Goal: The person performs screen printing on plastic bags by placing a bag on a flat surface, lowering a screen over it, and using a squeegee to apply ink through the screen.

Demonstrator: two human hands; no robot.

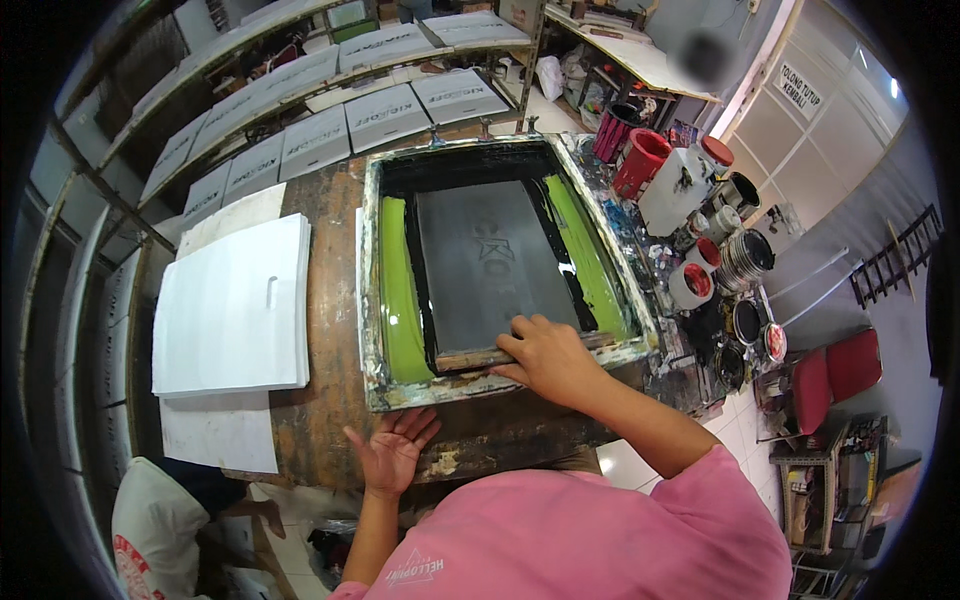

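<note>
A screen-printing frame lies on the worktable, its wooden rim smeared with dried ink. Inside it, a grey mesh area with a faint design sits between two green strips, edged by black ink. My right hand is closed over the wooden handle of a squeegee, which lies across the mesh near the frame's front. Palm up with its fingers spread, my left hand is at the front edge of the frame and holds nothing. Whatever lies under the frame is mostly hidden.
To the left stands a stack of white sheets. Racks at the back hold printed sheets. Ink tubs, including a red one, and a white jerrycan crowd the right side. A person is at lower left; a red chair stands right.
</note>
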